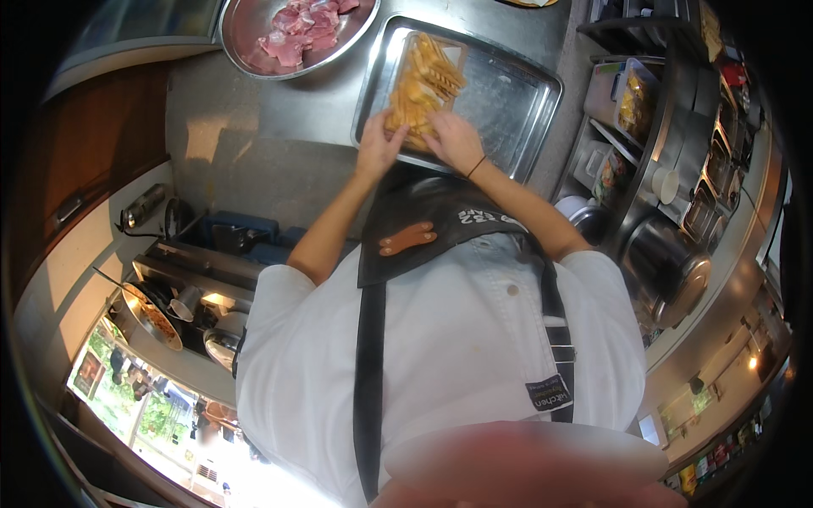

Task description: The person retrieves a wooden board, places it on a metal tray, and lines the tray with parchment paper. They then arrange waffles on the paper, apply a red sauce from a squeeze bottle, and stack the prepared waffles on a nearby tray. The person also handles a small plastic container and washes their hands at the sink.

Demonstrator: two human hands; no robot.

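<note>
Golden-yellow food slices [427, 76], some with a ridged, waffle-like edge, lie in overlapping rows in a shallow tan-rimmed container [458, 52]. This container sits on the left part of a metal sheet tray [508, 95]. My left hand [382, 143] has its fingertips and thumb on the near-left end of the slices. From the right, my right hand [456, 138] grips the same near end, its fingers bent downward. The hands are close together but apart. My fingers partly hide the nearest slices.
A steel bowl [244, 47] of raw meat stands left of the tray on the steel counter [305, 108]. Shelves at right hold a plastic box of yellow food [635, 101] and a large pot [667, 267]. A frying pan [152, 317] with food is at lower left.
</note>
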